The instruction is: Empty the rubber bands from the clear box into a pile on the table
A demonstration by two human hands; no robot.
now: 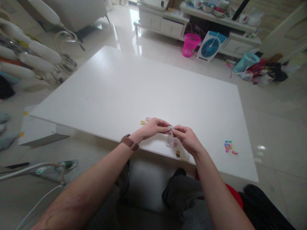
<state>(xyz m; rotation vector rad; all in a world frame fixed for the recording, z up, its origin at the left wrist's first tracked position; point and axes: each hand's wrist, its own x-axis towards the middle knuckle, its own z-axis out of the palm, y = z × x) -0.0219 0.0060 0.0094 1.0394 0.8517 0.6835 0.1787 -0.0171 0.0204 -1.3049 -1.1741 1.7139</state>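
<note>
**L hand [157, 125] & R hand [187, 136] pinching sm. pale-green piece [170, 127]**

Both are gripping it narrowly w/ fingertips, over flat white tbl [144, 92] nr front edge. Sm. clear plastic box [170, 142] is sitting just below hands; sm. yellow-&-blue figure [177, 154] is lying nearer edge. Round yellow pieces [142, 122] are resting by L hand; sm. multicol. pieces [229, 146] are clustering well off to R.

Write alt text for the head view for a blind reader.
A person's left hand and right hand together hold a small pale green piece over the near side of a white table. A yellow-and-dark piece lies near the right hand, and a cluster of colourful pieces lies farther right.
</note>
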